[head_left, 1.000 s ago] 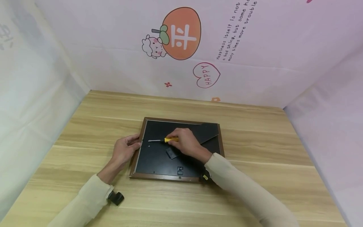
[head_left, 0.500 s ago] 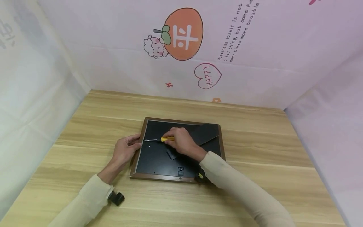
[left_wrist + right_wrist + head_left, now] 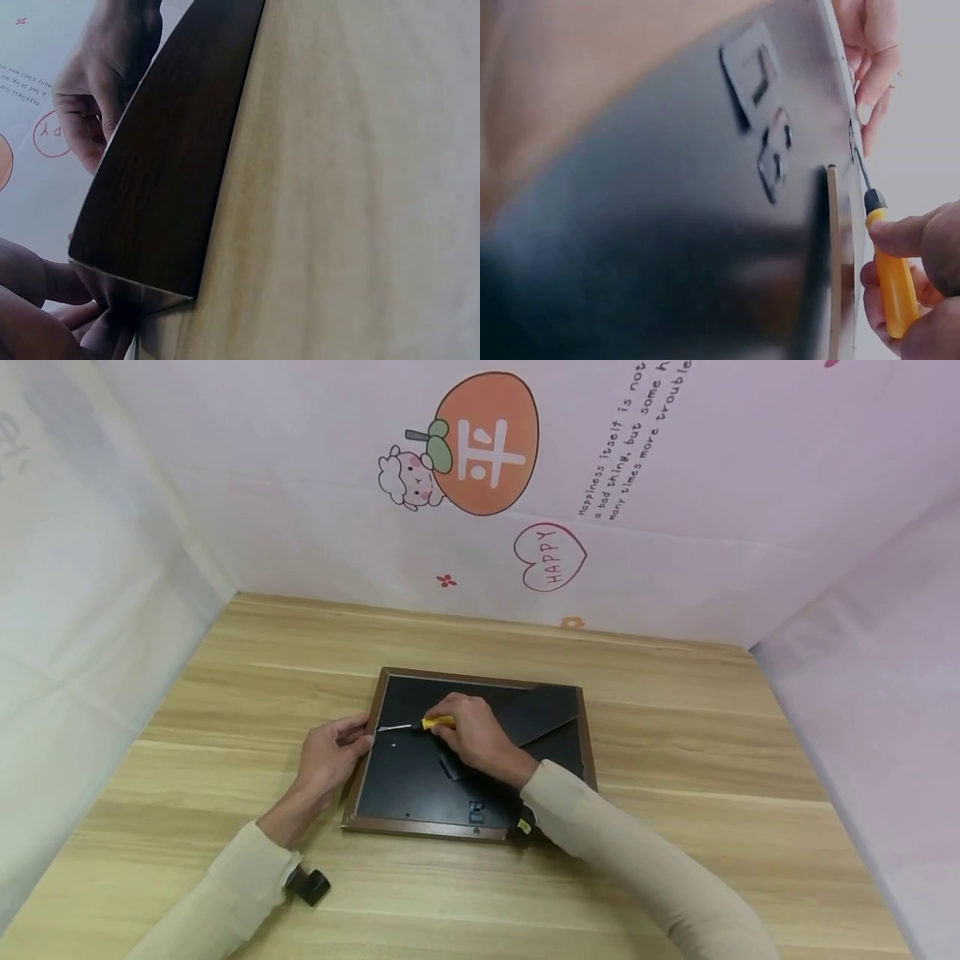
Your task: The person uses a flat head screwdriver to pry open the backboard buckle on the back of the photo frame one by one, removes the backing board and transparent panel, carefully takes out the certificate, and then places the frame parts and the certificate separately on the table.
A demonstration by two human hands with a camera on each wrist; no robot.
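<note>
A brown picture frame [image 3: 420,831] lies face down, its black backing board [image 3: 408,789] upward. At its left side my left hand [image 3: 327,758] grips the edge, thumb near the top of the rim. My right hand [image 3: 480,735] pinches a screwdriver [image 3: 437,723] by its yellow handle. The metal shaft points left, and its tip meets the board's left border beside my left thumb. From the right wrist, the yellow handle [image 3: 894,281] shows between thumb and fingers. The left wrist view has the frame's side [image 3: 161,150] close up, with the right hand [image 3: 105,82] beyond it.
A black stand flap [image 3: 551,714] lies slantwise on the backing board, partly under my right arm. A small metal hanger [image 3: 476,812] sits near the front rim. The wooden table [image 3: 675,718] runs back to a printed white cloth wall [image 3: 300,527].
My right hand has moved a little left with the screwdriver, bringing its tip from over the board to the frame's left border. The left hand has stayed in place.
</note>
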